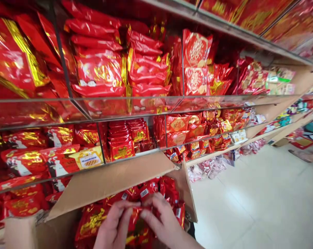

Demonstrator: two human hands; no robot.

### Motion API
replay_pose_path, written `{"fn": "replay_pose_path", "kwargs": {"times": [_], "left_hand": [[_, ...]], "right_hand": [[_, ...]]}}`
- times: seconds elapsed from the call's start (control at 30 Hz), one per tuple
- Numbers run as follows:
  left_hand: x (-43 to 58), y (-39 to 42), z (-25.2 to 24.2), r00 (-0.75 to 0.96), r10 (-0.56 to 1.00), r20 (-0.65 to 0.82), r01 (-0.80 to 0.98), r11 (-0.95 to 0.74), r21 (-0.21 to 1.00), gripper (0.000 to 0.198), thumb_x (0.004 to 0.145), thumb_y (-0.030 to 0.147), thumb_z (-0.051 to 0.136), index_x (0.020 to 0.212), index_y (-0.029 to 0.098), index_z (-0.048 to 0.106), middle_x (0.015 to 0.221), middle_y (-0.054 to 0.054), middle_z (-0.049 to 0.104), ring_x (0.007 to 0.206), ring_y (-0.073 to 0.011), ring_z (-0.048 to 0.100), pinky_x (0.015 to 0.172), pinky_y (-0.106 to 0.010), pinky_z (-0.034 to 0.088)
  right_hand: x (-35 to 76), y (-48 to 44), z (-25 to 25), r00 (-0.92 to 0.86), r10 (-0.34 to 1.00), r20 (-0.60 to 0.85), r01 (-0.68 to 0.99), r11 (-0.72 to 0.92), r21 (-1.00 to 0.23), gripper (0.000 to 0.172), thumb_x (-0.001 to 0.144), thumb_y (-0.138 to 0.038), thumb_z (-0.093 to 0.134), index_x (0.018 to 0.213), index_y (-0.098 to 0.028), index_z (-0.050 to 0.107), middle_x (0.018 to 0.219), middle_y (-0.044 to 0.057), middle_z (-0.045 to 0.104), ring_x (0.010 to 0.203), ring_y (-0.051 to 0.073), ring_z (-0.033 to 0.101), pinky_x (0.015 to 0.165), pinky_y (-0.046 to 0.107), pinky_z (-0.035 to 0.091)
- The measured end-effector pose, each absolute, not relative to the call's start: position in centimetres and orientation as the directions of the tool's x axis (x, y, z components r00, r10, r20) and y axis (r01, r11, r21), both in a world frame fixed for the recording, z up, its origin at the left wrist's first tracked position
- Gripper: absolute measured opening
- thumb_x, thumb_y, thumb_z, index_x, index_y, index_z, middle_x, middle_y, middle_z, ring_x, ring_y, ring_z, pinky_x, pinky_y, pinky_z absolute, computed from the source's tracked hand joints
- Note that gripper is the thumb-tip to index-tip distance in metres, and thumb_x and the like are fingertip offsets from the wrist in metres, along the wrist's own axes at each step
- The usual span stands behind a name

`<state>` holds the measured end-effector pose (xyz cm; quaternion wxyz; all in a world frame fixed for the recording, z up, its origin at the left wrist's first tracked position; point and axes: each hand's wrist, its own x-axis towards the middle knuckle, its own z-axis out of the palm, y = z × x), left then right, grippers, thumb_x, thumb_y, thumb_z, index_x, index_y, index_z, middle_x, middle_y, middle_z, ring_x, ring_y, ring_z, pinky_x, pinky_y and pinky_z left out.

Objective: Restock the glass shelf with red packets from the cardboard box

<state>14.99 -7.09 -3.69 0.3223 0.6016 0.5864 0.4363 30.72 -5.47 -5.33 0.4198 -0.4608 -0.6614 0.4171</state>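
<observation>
Both hands are over an opened cardboard box [115, 176] filled with shiny red snack packets [91, 221]. My left hand [117, 218] pinches the upper edge of a red packet [138, 226] between thumb and fingers. Close beside it, my right hand [159, 218] pinches the same edge, thumb facing the other thumb. The held packet has gold print, and its lower part hangs down between the hands. Packets with white barcode labels lie behind the fingers in the box.
Above the box, a shelf [130, 103] with clear dividers holds stacked red packets. A yellow cookies packet [88, 158] sits on the lower tier. Pale tiled floor [239, 200] extends to the right, where a person's sandalled foot [303, 156] shows.
</observation>
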Motion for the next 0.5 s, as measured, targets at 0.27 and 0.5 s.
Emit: {"fn": "replay_pose_path", "kwargs": {"times": [0.27, 0.5], "left_hand": [[15.9, -6.1, -2.1, -0.274, 0.891, 0.363, 0.565, -0.156, 0.810, 0.021, 0.084, 0.037, 0.046, 0.098, 0.022, 0.050, 0.097, -0.005, 0.062, 0.091, -0.0168, 0.064, 0.076, -0.026, 0.052], [14.9, -6.4, -2.6, -0.180, 0.853, 0.489, 0.805, -0.158, 0.572, 0.028, 0.087, 0.037, 0.039, 0.104, 0.018, 0.052, 0.097, -0.011, 0.068, 0.086, -0.0190, 0.067, 0.068, -0.028, 0.056]], "right_hand": [[30.1, -4.4, -3.2, 0.059, 0.980, 0.193, 0.178, 0.180, -0.967, 0.032, 0.089, -0.042, 0.037, 0.068, -0.020, 0.042, 0.061, -0.003, 0.045, 0.057, 0.011, 0.042, 0.056, 0.023, 0.035], [30.1, -4.8, -2.8, -0.003, 0.980, 0.201, 0.119, 0.200, -0.973, 0.024, 0.087, -0.041, 0.043, 0.073, -0.021, 0.048, 0.061, -0.003, 0.047, 0.055, 0.012, 0.044, 0.053, 0.024, 0.035]]}}
